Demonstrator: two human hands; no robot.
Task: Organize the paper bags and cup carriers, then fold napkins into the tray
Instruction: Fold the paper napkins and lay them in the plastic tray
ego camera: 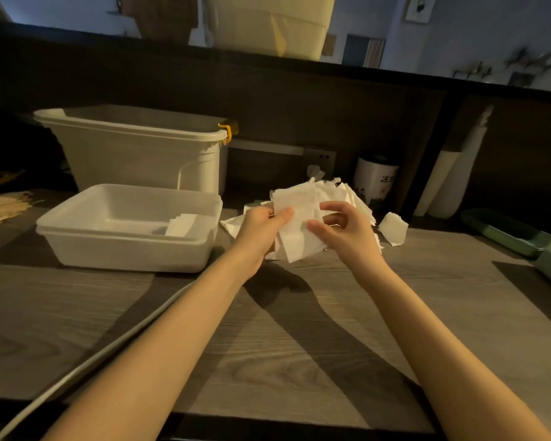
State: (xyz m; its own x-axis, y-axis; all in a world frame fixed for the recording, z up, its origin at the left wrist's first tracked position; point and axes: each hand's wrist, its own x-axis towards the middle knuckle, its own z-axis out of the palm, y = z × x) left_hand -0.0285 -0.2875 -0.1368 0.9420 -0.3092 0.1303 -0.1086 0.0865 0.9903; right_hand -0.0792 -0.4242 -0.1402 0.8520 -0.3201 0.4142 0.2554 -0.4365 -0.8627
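From the head camera we're looking down on a dim, wood-grain desk (268, 329) under a dark shelf wall. Both hands are up over it: the left hand (261, 227) pinches a white napkin (296, 224) with thumb on top, and the right hand (341, 230) pinches its other edge, so each grip is closed on that one sheet. Behind them we see the loose napkin pile (337, 192) on the desk. Left of the hands sits the white tray (128, 249), with folded napkins (182, 225) inside. A tall white bin (134, 154) stands behind the tray.
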